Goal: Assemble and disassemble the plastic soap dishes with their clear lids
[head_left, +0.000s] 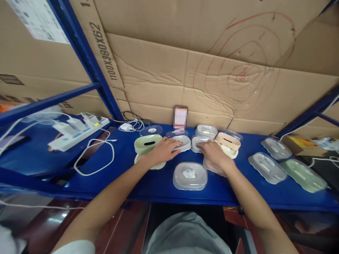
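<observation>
My left hand (165,150) grips a white oval plastic dish (186,144), its thumb at the near side and its fingers over the top. Close beside it, my right hand (213,151) has its fingers in and over another whitish oval dish (195,145); part of that grip is hidden. Left of my left hand, a green slotted oval piece (144,143) is above a cream base (140,161). A peach slotted piece (230,141) rests over a cream base (231,151) beyond my right hand. Under my right wrist lies a pinkish tray (213,167).
A clear-lidded box (190,176) lies near the front edge, another (206,131) behind. Lidded grey (268,168) and green (304,175) boxes are at right. At the back, a phone-like screen (180,118) leans on cardboard. Left are a power strip (76,134) and white cable (113,158).
</observation>
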`<state>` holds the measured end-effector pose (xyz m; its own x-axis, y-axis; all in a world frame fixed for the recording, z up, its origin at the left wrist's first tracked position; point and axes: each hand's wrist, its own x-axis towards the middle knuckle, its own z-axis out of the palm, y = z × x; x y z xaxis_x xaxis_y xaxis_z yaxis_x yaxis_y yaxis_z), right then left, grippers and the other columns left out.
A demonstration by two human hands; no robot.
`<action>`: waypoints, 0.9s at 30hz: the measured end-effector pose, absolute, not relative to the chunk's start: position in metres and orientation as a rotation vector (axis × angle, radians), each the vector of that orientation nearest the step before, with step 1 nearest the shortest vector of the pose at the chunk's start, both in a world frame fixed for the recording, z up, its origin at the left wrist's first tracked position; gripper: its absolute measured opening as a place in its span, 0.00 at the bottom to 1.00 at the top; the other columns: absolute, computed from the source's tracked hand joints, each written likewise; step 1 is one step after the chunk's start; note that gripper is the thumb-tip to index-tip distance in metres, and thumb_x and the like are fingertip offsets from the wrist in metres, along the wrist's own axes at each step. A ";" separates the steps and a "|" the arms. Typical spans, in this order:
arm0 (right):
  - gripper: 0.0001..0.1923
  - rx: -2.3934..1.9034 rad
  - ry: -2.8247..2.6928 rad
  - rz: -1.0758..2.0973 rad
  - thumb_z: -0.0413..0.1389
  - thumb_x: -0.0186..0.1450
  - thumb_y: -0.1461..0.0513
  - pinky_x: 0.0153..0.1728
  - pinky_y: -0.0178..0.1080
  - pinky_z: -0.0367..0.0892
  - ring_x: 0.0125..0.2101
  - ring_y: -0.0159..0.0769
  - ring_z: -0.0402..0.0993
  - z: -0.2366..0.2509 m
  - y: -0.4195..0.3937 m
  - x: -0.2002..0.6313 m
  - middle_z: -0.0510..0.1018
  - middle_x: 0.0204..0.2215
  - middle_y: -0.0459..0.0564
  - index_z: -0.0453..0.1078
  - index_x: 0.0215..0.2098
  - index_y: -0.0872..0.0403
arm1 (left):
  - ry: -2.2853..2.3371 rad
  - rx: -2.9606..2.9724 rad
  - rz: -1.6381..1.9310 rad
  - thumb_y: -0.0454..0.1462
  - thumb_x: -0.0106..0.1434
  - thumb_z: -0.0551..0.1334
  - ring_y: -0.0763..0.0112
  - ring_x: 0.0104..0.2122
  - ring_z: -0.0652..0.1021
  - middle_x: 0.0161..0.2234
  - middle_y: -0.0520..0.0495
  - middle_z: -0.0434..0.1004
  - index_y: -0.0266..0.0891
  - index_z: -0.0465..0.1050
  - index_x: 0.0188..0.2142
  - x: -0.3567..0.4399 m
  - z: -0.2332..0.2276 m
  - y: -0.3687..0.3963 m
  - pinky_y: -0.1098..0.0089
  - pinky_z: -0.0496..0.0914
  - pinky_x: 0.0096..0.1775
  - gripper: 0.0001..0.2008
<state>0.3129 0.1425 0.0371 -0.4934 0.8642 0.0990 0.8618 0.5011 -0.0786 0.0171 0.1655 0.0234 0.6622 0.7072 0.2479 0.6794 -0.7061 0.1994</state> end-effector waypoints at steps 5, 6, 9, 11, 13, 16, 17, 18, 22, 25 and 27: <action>0.22 -1.567 -2.593 -0.004 0.51 0.75 0.66 0.55 0.50 0.66 0.53 0.56 0.77 0.040 0.145 0.318 0.85 0.51 0.63 0.76 0.63 0.54 | 1.171 2.719 0.548 0.40 0.76 0.56 0.50 0.57 0.80 0.59 0.42 0.82 0.45 0.72 0.62 0.015 0.032 0.163 0.50 0.67 0.61 0.18; 0.22 -1.561 -2.589 0.007 0.50 0.76 0.64 0.56 0.51 0.66 0.54 0.55 0.76 0.041 0.147 0.320 0.84 0.53 0.62 0.75 0.64 0.54 | 1.174 2.707 0.558 0.40 0.76 0.56 0.50 0.57 0.80 0.59 0.43 0.82 0.45 0.72 0.62 0.015 0.033 0.162 0.50 0.67 0.60 0.17; 0.23 -1.540 -2.565 0.053 0.46 0.79 0.60 0.58 0.53 0.66 0.56 0.53 0.75 0.046 0.151 0.329 0.82 0.58 0.59 0.73 0.66 0.53 | 1.160 2.682 0.569 0.39 0.76 0.56 0.52 0.56 0.80 0.60 0.45 0.82 0.45 0.71 0.61 0.015 0.036 0.159 0.53 0.68 0.60 0.17; 0.24 -1.526 -2.539 0.082 0.43 0.80 0.58 0.59 0.56 0.66 0.57 0.54 0.74 0.050 0.153 0.334 0.81 0.59 0.59 0.73 0.66 0.52 | 1.139 2.681 0.570 0.38 0.76 0.56 0.53 0.57 0.80 0.60 0.45 0.81 0.46 0.71 0.61 0.016 0.037 0.156 0.54 0.68 0.60 0.17; 0.23 -1.504 -2.514 0.110 0.43 0.81 0.57 0.60 0.58 0.66 0.58 0.54 0.74 0.055 0.153 0.338 0.82 0.59 0.58 0.74 0.65 0.51 | 1.123 2.686 0.569 0.39 0.77 0.54 0.52 0.57 0.79 0.60 0.45 0.81 0.45 0.71 0.62 0.016 0.038 0.153 0.53 0.67 0.60 0.17; 0.21 -1.429 -2.516 0.180 0.47 0.80 0.55 0.59 0.51 0.70 0.55 0.48 0.79 0.066 0.152 0.342 0.83 0.57 0.54 0.76 0.63 0.49 | 1.110 2.697 0.566 0.38 0.77 0.54 0.51 0.57 0.79 0.59 0.44 0.81 0.45 0.71 0.61 0.017 0.037 0.151 0.52 0.67 0.60 0.17; 0.21 -1.405 -2.517 0.207 0.48 0.80 0.54 0.57 0.48 0.72 0.54 0.45 0.80 0.071 0.153 0.343 0.84 0.56 0.52 0.77 0.61 0.48 | 1.108 2.702 0.563 0.38 0.78 0.54 0.51 0.56 0.80 0.58 0.43 0.82 0.45 0.71 0.61 0.017 0.036 0.152 0.52 0.67 0.60 0.17; 0.20 -1.392 -2.508 0.223 0.48 0.80 0.53 0.56 0.45 0.74 0.53 0.43 0.81 0.076 0.156 0.345 0.85 0.55 0.50 0.78 0.60 0.47 | 1.105 2.707 0.560 0.38 0.78 0.53 0.51 0.56 0.80 0.58 0.43 0.82 0.44 0.71 0.61 0.017 0.035 0.153 0.52 0.67 0.59 0.17; 0.22 -1.472 -2.386 0.162 0.45 0.81 0.55 0.61 0.45 0.72 0.59 0.44 0.79 0.092 0.187 0.351 0.83 0.59 0.52 0.78 0.60 0.50 | 1.078 2.731 0.540 0.38 0.77 0.55 0.52 0.55 0.80 0.55 0.42 0.84 0.43 0.73 0.61 0.019 0.027 0.157 0.53 0.67 0.58 0.17; 0.19 -1.612 -2.350 0.121 0.52 0.76 0.61 0.67 0.50 0.67 0.63 0.47 0.76 0.088 0.221 0.358 0.82 0.60 0.57 0.78 0.60 0.53 | 1.072 2.754 0.542 0.38 0.77 0.54 0.53 0.56 0.80 0.55 0.42 0.84 0.43 0.74 0.60 0.023 0.021 0.158 0.52 0.66 0.59 0.17; 0.21 -1.720 -2.348 0.131 0.60 0.70 0.62 0.66 0.52 0.68 0.62 0.51 0.77 0.081 0.238 0.362 0.82 0.60 0.58 0.78 0.60 0.53 | 1.085 2.764 0.561 0.38 0.78 0.53 0.53 0.58 0.79 0.58 0.41 0.82 0.43 0.73 0.61 0.026 0.020 0.157 0.52 0.65 0.60 0.17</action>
